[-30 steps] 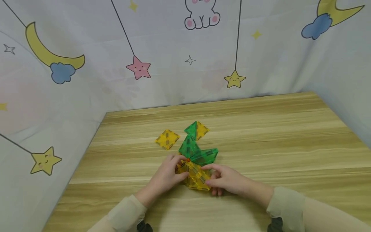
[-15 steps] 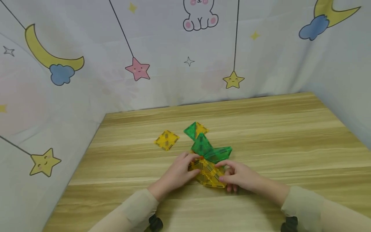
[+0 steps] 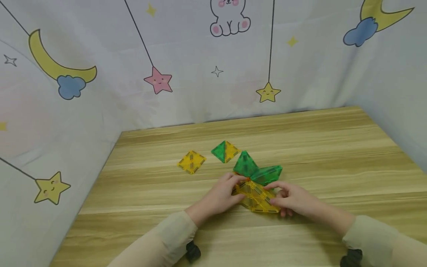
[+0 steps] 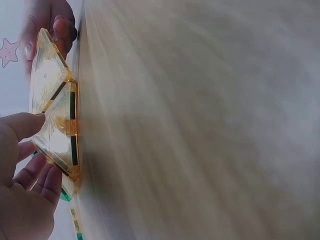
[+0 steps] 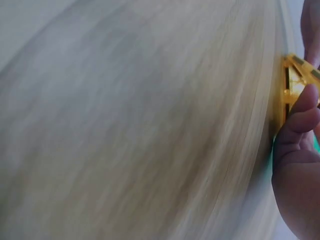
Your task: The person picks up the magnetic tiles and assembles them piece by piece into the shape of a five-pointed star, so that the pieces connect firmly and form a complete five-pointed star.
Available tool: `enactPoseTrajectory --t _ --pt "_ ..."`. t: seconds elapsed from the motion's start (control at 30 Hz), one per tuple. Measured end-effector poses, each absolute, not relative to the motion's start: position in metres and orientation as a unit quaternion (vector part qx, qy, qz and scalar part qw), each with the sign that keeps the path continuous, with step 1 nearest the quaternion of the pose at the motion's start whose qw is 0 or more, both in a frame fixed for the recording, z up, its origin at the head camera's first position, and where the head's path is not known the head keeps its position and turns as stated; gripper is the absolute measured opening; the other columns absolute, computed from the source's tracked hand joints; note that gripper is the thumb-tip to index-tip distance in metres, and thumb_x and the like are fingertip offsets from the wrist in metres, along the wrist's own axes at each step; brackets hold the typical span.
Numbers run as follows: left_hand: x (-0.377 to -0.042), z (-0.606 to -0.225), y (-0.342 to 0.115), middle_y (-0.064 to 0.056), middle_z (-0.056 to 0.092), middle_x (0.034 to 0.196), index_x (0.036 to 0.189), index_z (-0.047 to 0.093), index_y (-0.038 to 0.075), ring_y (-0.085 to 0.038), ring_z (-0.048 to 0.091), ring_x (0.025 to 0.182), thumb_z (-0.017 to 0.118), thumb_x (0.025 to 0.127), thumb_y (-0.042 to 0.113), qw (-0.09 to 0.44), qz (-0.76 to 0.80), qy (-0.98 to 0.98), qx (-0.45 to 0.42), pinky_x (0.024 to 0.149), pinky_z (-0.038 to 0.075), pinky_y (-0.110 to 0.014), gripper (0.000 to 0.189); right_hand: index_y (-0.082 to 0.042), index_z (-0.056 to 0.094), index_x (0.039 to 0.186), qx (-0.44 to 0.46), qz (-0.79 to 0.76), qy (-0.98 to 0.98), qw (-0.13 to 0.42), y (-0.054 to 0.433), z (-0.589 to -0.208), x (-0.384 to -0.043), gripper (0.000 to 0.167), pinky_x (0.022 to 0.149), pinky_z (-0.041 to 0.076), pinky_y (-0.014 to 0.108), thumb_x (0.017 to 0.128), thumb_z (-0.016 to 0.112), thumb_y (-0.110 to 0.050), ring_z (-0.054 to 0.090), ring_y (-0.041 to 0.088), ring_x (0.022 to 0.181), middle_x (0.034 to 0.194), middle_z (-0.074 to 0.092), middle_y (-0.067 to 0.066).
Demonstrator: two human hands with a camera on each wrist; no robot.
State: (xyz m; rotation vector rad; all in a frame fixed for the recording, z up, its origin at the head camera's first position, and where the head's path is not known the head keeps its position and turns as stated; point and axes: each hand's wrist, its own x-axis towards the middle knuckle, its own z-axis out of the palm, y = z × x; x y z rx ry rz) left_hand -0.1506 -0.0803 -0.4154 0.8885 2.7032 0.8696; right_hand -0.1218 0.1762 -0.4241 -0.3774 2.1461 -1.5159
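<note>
A built shape of see-through magnetic tiles stands on the table between both hands. Its near part is made of yellow triangles, seen close up in the left wrist view as raised yellow triangle tiles. Green triangle tiles fan out from its far side, and a bit of orange shows at the middle. My left hand holds the left side, thumb and fingers on the yellow tiles. Its other side is gripped by my right hand, thumb and index finger on the yellow edge. In the right wrist view that hand hides most of the tiles.
Farther back on the wooden table lie a yellow diamond of two triangle tiles and a half-green, half-yellow diamond. A white printed curtain hangs behind the table's back edge.
Both hands have slid the magnetic tile shape to the right across the table, keeping their hold. The two flat diamonds stay where they were, now farther left of the shape.
</note>
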Motion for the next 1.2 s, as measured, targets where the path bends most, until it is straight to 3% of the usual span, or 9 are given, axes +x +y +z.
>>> enactPoseTrajectory --t 0.4,0.63,0.83,0.97,1.2 --pt "-0.15 -0.41 -0.072 -0.003 0.051 0.112 0.13 0.053 0.012 -0.014 0.052 0.1 0.066 0.089 0.023 0.105 0.31 0.894 0.306 0.081 0.044 -0.026 0.045 -0.003 0.049 0.13 -0.147 -0.538 0.793 0.245 0.19 -0.422 -0.122 0.048 0.045 0.043 0.028 0.089 0.065 -0.023 0.057 0.021 0.053 0.069 0.057 0.01" --pt "-0.178 -0.414 -0.087 -0.008 0.05 0.118 0.136 0.045 0.008 -0.023 0.051 0.103 0.062 0.092 0.024 0.128 0.37 0.885 0.253 0.085 0.044 -0.037 0.05 -0.004 0.048 0.131 -0.156 -0.524 0.804 0.234 0.197 -0.42 -0.126 0.046 0.046 0.046 0.031 0.092 0.06 -0.025 0.06 0.025 0.055 0.069 0.06 0.012" --pt "-0.207 -0.429 -0.104 -0.017 0.045 0.128 0.139 0.039 0.002 -0.031 0.043 0.118 0.064 0.089 0.021 0.076 0.357 0.905 0.22 0.098 0.035 -0.045 0.059 -0.002 0.048 0.131 -0.154 -0.518 0.814 0.211 0.205 -0.42 -0.129 0.045 0.046 0.046 0.031 0.093 0.059 -0.025 0.058 0.022 0.055 0.071 0.06 0.012" --pt "-0.218 -0.433 -0.109 -0.014 0.045 0.134 0.141 0.04 0.008 -0.034 0.039 0.122 0.066 0.088 0.029 0.044 0.283 0.937 0.2 0.1 0.031 -0.049 0.063 -0.002 0.05 0.129 -0.156 -0.513 0.819 0.202 0.207 -0.418 -0.129 0.044 0.046 0.045 0.029 0.092 0.061 -0.023 0.056 0.019 0.055 0.073 0.059 0.011" --pt "-0.222 -0.427 -0.108 -0.01 0.037 0.145 0.149 0.028 0.016 -0.038 0.035 0.124 0.063 0.088 0.039 0.074 0.189 0.959 0.198 0.096 0.031 -0.057 0.074 0.004 0.049 0.128 -0.188 -0.524 0.817 0.154 0.208 -0.413 -0.132 0.046 0.053 0.046 0.028 0.089 0.064 -0.014 0.055 0.016 0.061 0.081 0.059 0.012"
